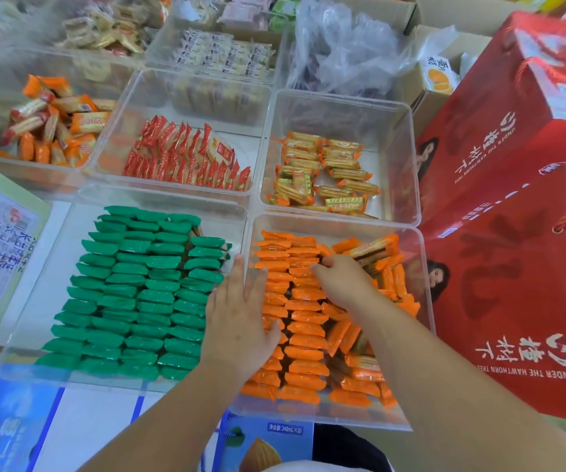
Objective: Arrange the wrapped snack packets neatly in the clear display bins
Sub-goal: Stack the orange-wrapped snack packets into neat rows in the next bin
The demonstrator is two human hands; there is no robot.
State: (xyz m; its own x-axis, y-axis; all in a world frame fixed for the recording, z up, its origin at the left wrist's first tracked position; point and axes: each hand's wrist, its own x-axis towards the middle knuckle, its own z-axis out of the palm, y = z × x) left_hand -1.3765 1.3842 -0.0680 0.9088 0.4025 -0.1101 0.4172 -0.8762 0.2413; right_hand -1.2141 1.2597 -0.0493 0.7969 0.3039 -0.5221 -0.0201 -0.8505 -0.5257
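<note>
Right, we're in the clear bin [325,417] at 5 o'clock of the cluster, where the orange packets [305,338] sit. The left hand [240,321] lies flat with fingers straight and together, pressing on the 9 o'clock column. The right hand [342,281] is curled, fingers dug in towards 12 o'clock and pinching a packet in the middle row, fingertips mostly hidden.

Two rows are tidy; the 3 o'clock side is a loose jumble [387,281], some packets on end. To do this step well, I'd use that flat palm as a fence so the finished column can't slide. Turn each packet crosswise, long edge parallel to its neighbours, and tuck it snug against the last one. Work from 12 o'clock down to 6. The green packets [138,291] next door at 9 o'clock show the target pattern.
</note>
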